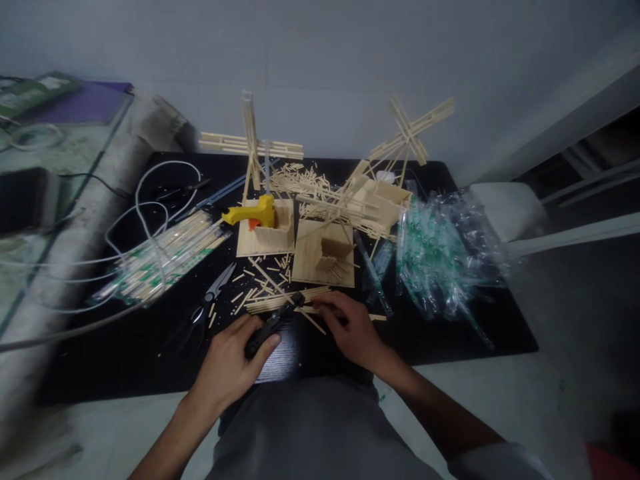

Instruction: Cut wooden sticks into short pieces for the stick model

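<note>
My left hand [231,360] is closed around the black handles of a pair of cutting pliers [273,325], whose jaws point up and right at a bundle of thin wooden sticks [280,301] lying on the black table [465,333]. My right hand [350,327] rests on the right end of those sticks, fingers curled and pressing them down. Short cut stick pieces lie scattered around both hands.
Behind the hands stand stick-built models on square wooden bases [323,263], two with windmill-like blades [410,133]. A yellow glue gun [250,215] lies on one base. Scissors [207,303], packs of sticks [165,263] and white cables [145,220] lie left; clear wrappers [445,260] right.
</note>
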`<state>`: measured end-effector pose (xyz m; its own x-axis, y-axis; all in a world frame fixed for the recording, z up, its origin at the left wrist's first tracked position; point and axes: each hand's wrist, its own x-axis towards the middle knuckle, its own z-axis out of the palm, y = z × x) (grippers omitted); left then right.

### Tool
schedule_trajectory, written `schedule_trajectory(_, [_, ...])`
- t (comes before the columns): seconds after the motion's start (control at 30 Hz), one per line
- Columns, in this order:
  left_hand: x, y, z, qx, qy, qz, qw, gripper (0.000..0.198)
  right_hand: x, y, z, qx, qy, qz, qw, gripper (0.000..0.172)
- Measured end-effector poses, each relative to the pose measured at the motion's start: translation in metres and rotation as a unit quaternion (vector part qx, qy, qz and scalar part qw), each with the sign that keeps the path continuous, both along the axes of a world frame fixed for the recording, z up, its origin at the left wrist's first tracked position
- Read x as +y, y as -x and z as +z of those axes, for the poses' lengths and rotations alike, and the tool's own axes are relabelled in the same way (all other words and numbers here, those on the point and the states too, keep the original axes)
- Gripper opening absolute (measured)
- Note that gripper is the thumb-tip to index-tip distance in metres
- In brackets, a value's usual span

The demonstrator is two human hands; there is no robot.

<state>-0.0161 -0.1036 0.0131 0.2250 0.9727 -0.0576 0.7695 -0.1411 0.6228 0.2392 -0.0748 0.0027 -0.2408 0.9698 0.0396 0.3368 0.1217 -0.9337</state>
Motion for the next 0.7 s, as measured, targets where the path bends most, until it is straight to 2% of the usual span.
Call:
schedule_trajectory(0.1, [0.0,0.0,-0.002,0.014,-0.007,-0.012,1.0,0.045,0.003,-0.001,0.017,0.047,0.102,0.027,0.993,0.017])
schedule_trajectory(0.17, [0.0,-0.001,-0.003,0.027,-0.006,-0.013,1.0,0.045,0.005,-0.001,0.022,0.046,0.13,0.044,0.989,0.015])
schedule_trajectory(0.4, [-0.003,-0.005,-0.008,0.053,0.017,-0.014,0.998,0.048,0.005,0.002,0.022,0.02,0.141,0.047,0.989,0.008])
schedule_trajectory(0.7, [0.0,-0.005,-0.005,0.075,0.044,-0.014,0.996,0.053,0.005,0.002,0.016,0.002,0.115,0.042,0.992,0.006])
